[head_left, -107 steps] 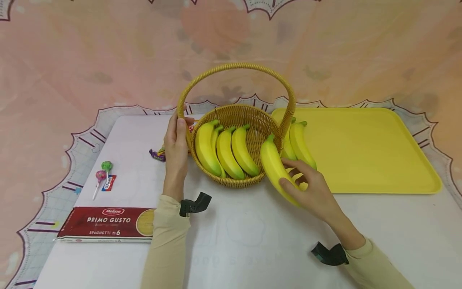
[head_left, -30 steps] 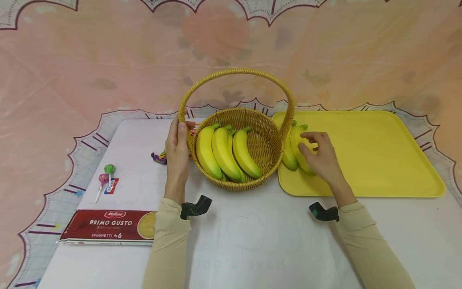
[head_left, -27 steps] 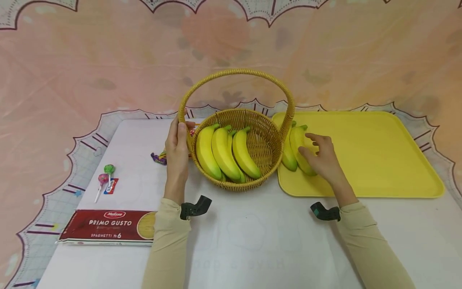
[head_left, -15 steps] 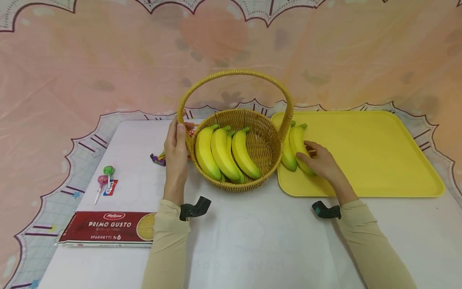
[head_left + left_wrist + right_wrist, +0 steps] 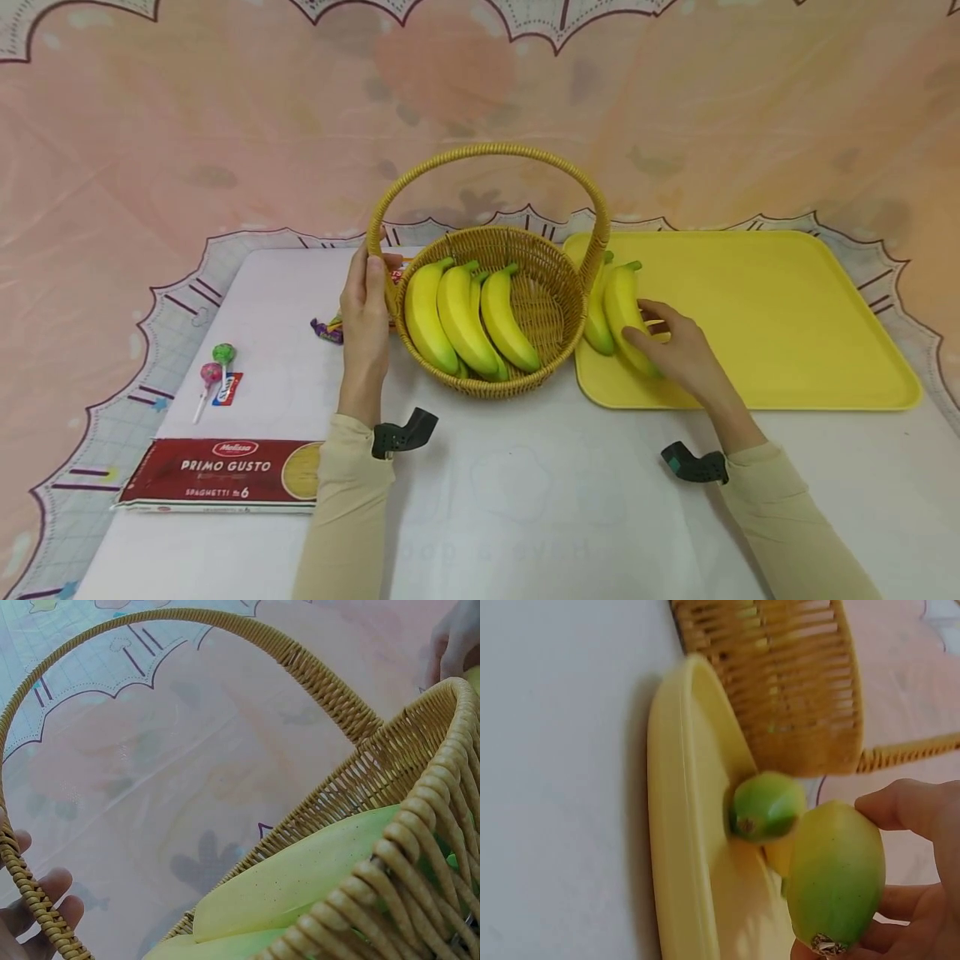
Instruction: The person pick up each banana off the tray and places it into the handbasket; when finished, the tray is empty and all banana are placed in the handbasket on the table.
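A wicker basket (image 5: 551, 367) with a tall arched handle stands mid-table and holds several bananas (image 5: 465, 321). At its left side my left hand (image 5: 365, 312) grips the base of the handle; the left wrist view shows fingertips (image 5: 56, 885) curled around it. My right hand (image 5: 678, 346) pinches a banana (image 5: 628, 321) between thumb and fingers over the left end of the yellow tray (image 5: 772, 325). In the right wrist view this held banana (image 5: 836, 877) appears raised off the tray. Another banana (image 5: 597, 321) lies on the tray beside the basket, partly hidden by it.
A red spaghetti pack (image 5: 225, 471) lies at the front left, partly under the left sleeve. Behind it are two lollipops (image 5: 217, 362) and a small blue-and-red wrapped item (image 5: 227, 389). Colourful wrappers (image 5: 327, 329) show behind the left hand, partly hidden.
Earlier the right hand held a banana at the basket's rim, then came over the tray with fingers apart. It now pinches another banana and has lifted it slightly. The left hand stays on the handle.
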